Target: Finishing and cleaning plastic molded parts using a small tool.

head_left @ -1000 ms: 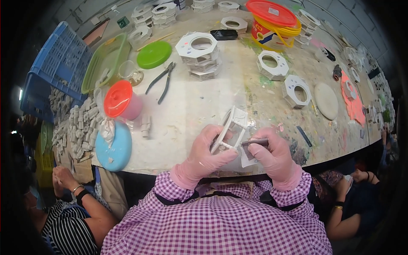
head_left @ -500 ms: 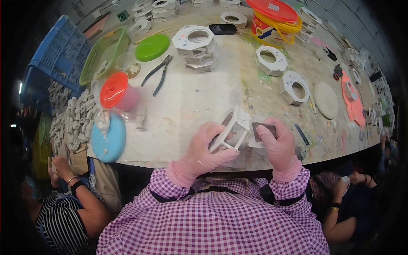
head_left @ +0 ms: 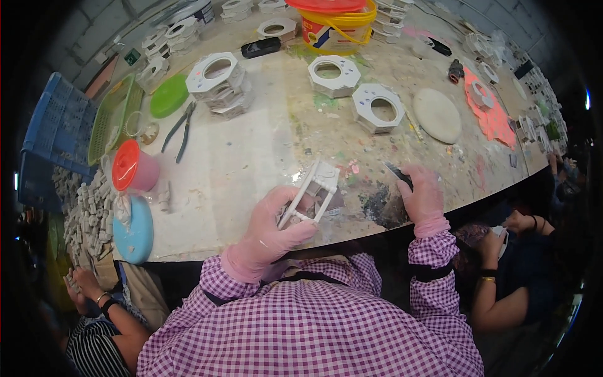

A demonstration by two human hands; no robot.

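My left hand (head_left: 267, 229), in a pink glove, grips a white octagonal frame (head_left: 321, 179) with open sides and slim posts, tilted on edge above the table. A dark grey abrasive-looking pad (head_left: 336, 202) lies on the table just behind that frame, partly hidden by it. Off to the right, my gloved right hand (head_left: 422, 195) is closed at the table top, pinching a thin dark flat strip (head_left: 398, 174) that looks like a blade. One end of the strip points to the upper left.
Stacked white octagonal frames (head_left: 217, 81) stand left of centre, two more (head_left: 379, 108) nearer. Around them are pliers (head_left: 178, 133), a red-lidded pink cup (head_left: 135, 166), a blue disc (head_left: 133, 231), a yellow bucket (head_left: 336, 28) and a pale oval disc (head_left: 438, 116). People sit at both sides.
My right hand has let go of the grey pad, moved right and taken the dark strip from the table. My left hand still holds the frame. The view has shifted right.
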